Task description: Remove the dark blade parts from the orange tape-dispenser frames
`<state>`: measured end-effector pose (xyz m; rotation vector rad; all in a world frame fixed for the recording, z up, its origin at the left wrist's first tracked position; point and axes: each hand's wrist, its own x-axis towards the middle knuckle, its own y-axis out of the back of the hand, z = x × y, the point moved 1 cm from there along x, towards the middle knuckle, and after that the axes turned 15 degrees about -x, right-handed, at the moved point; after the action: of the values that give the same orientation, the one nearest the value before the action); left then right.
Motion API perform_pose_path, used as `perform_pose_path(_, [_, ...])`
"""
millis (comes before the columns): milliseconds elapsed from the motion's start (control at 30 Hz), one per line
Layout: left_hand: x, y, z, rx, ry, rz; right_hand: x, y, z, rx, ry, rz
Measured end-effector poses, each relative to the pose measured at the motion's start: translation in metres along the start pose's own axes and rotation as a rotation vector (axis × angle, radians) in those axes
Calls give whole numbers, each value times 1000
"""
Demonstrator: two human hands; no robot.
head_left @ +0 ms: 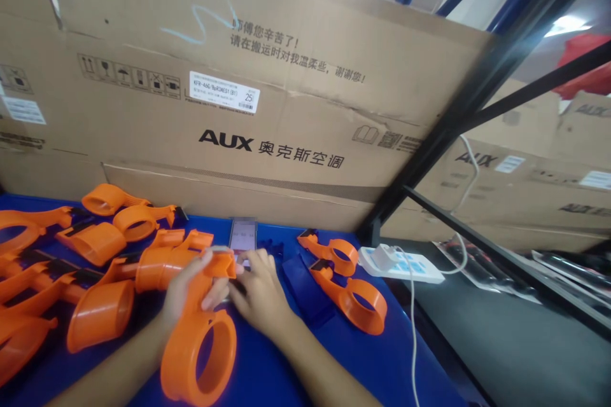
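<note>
An orange plastic tape dispenser (pixel 200 331) is gripped in my left hand (pixel 191 283), its round ring hanging toward me and its squared end up by my fingers. My right hand (pixel 260 292) is at that squared end, with thumb and fingers curled together. Whatever the right fingertips hold, if anything, is too small or hidden to make out. Just behind the hands lies a phone (pixel 243 235) with a lit screen, partly covered by them. Small dark blue pieces (pixel 272 247) lie beside the phone.
Several orange dispensers (pixel 102 315) crowd the left of the blue table (pixel 329 356). Two more dispensers (pixel 365 305) lie at right, near a dark blue piece (pixel 305 286). A white power strip (pixel 415 267) with cable sits at the right edge. A large carton (pixel 286 114) walls off the back.
</note>
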<state>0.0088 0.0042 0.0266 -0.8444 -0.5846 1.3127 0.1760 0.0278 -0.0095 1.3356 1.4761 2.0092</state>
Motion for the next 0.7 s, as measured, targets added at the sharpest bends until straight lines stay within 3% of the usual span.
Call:
perform_pose_path(267, [9, 14, -7, -10, 104, -138, 0, -6, -3, -73, 6, -91])
perform_pose_path(433, [17, 21, -17, 172, -54, -60, -5, 0, 1, -49, -25, -86])
perform_pose_path(567, [21, 23, -21, 216, -82, 34, -6, 17, 11, 81, -126, 21])
perform_pose_path(700, [21, 21, -21, 319, -62, 31, -2, 40, 23, 351, -269, 205])
